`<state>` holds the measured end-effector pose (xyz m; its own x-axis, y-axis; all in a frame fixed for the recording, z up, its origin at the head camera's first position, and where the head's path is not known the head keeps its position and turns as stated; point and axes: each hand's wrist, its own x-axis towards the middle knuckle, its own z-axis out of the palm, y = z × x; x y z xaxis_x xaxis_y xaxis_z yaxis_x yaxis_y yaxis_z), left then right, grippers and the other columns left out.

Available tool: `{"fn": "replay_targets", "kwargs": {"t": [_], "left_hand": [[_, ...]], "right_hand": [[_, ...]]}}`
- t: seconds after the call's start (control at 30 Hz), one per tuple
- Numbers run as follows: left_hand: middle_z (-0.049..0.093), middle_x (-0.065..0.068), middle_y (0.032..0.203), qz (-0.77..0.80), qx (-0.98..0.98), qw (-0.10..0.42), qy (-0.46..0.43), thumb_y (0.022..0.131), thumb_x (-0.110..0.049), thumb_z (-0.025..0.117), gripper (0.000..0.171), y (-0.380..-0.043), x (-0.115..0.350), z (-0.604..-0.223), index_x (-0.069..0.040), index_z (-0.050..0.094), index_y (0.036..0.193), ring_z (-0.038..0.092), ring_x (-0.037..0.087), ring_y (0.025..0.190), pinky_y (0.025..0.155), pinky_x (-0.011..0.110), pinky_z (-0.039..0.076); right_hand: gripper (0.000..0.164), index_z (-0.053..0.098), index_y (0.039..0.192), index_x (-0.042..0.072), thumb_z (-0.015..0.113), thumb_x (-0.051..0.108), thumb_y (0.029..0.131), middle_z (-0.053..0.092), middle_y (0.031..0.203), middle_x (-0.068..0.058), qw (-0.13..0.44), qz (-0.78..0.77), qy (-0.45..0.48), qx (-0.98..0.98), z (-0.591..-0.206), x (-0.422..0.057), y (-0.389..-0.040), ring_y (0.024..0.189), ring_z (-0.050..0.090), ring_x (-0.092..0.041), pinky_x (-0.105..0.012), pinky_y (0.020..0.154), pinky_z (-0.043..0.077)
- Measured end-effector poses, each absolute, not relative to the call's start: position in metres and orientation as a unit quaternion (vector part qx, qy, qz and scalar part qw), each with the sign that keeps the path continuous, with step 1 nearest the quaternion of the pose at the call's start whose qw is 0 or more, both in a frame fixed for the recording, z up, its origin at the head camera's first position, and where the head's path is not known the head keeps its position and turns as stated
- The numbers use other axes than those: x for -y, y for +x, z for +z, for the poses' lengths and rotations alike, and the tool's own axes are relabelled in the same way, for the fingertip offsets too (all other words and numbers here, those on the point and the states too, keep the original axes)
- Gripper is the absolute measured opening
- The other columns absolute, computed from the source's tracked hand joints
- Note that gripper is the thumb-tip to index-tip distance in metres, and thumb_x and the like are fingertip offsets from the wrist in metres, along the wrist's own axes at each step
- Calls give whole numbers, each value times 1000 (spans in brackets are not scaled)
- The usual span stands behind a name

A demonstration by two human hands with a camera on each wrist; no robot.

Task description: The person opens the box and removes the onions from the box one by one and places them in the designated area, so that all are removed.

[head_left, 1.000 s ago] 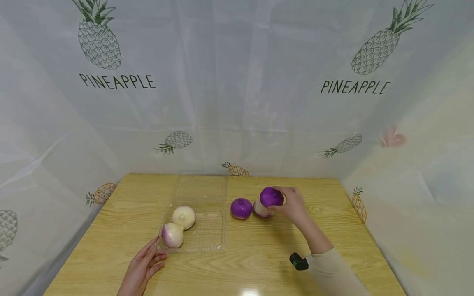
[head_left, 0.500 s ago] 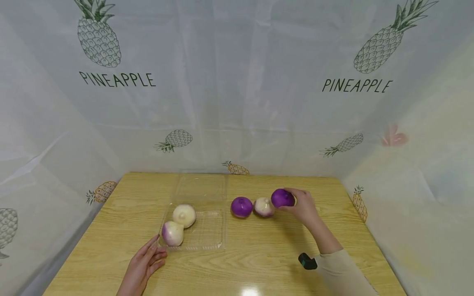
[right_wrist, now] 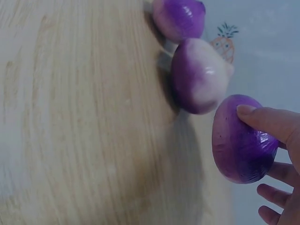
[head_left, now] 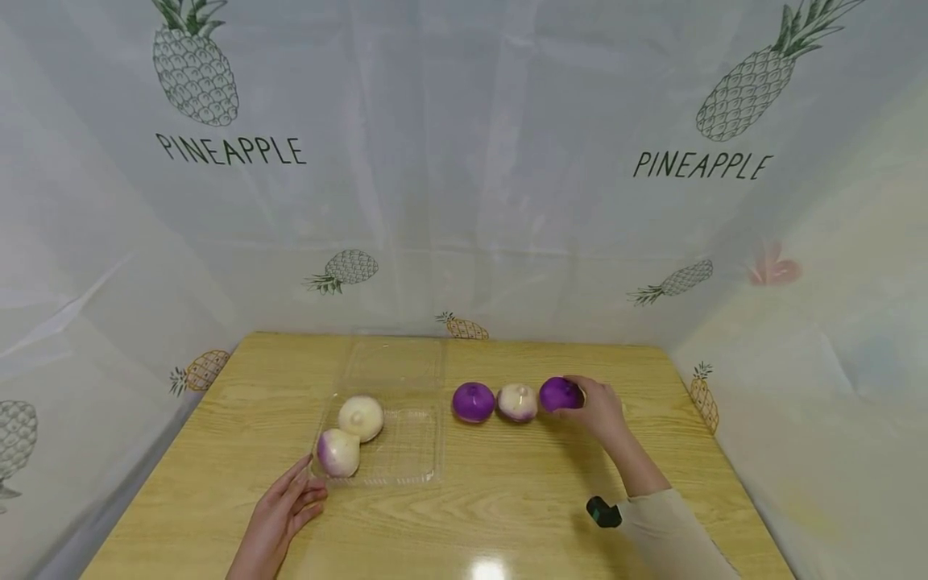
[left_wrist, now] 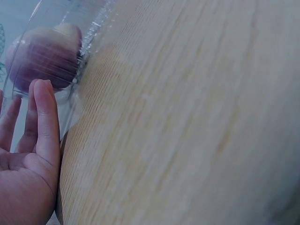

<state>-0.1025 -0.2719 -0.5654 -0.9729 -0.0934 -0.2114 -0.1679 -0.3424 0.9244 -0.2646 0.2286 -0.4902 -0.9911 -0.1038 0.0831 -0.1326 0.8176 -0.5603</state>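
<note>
My right hand [head_left: 600, 410] grips a purple onion [right_wrist: 243, 140] between thumb and fingers, close over the table at the right end of a row. Left of it stands a white-and-purple onion [head_left: 518, 402], then another purple onion [head_left: 474, 402]. My left hand [head_left: 281, 509] has its fingers extended, fingertips at the near left corner of a clear plastic box [head_left: 406, 477]. Inside the box, on its left side, sit a whitish onion [head_left: 361, 417] and a white onion with a purple side [head_left: 338, 453]. The left wrist view shows the straight fingers [left_wrist: 46, 119] right by the box wall.
The box's clear lid [head_left: 395, 362] lies folded back toward the rear of the wooden table [head_left: 464, 515]. A pale curtain [head_left: 464, 201] printed with pineapples closes off the back and both sides. A dark wrist device [head_left: 603, 512] sits at my right sleeve.
My right hand has moved right and down with the purple onion, from in front of the white-and-purple one to the row's right end. The left hand has stayed at the box.
</note>
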Motion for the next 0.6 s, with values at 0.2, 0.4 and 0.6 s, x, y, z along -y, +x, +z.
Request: {"fn": "replay_targets", "kwargs": {"t": [0.2,0.4,0.6], "left_hand": [[66,5,102,807,-575,27,-130,104,-28,51,21,-103,272,-564,-43,64,114,65,16,95,83,31,56],[66,3,99,810,-572,24,-124,104,-28,50,22,-103,272,-563,-42,65,114,65,15,93,82,29,56],[66,2,98,813,-571,23,-116,104,-26,50,24,-104,272,-563,-41,66,113,66,15,91,80,29,56]], "right_hand": [[69,56,132,0,86,23,74,56,130,-26,19,299,66,952,-500,-232,-267,118,44,-52,-67,96,34],[70,56,132,-2,86,21,74,56,128,-28,19,298,70,952,-509,-233,-269,117,48,-50,-65,97,36],[69,56,133,-1,86,20,75,56,128,-28,14,298,69,952,-514,-233,-270,116,48,-50,-65,95,37]]}}
